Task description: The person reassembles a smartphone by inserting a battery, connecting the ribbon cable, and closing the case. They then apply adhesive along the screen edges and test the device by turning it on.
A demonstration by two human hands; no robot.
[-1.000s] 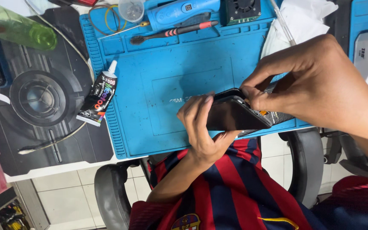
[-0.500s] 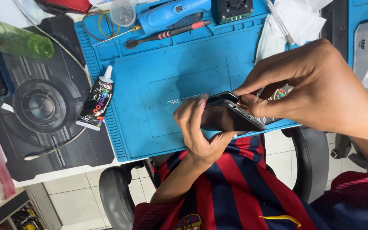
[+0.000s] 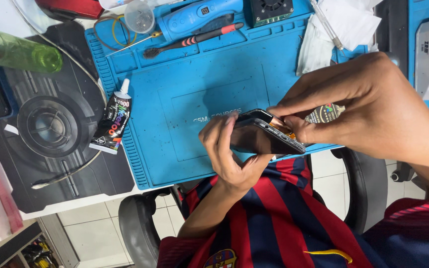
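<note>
Since the earlier frames both hands are staying clamped on the phone, shifting only slightly across the view, while the worktop things are lying as they were. Going from the left, a green bottle [image 3: 13,51] is lying on its side at the far edge, above a black pad [image 3: 50,149] with a round ring pattern on it. Just beside that pad, a black glue tube [image 3: 112,119] with a white nozzle is resting on the left rim of the blue work mat [image 3: 184,74]. Along the mat's top edge a small clear cup [image 3: 139,16], a blue electric tool [image 3: 199,17] and a dark-handled brush [image 3: 189,40] are lying close together, with a crumpled white cloth [image 3: 343,25] further right. Near the mat's front edge, the left hand [image 3: 229,149] is cupping the dark phone [image 3: 264,136] from the left and beneath, fingers wrapped round its end, holding it tilted just above the mat. To the right, the right hand [image 3: 368,106] is coming in from above, its thumb and fingertips pinched together on the phone's upper right edge, where an orange part is showing. Below both hands, a red and blue striped shirt [image 3: 274,218] is filling the lower frame.
</note>
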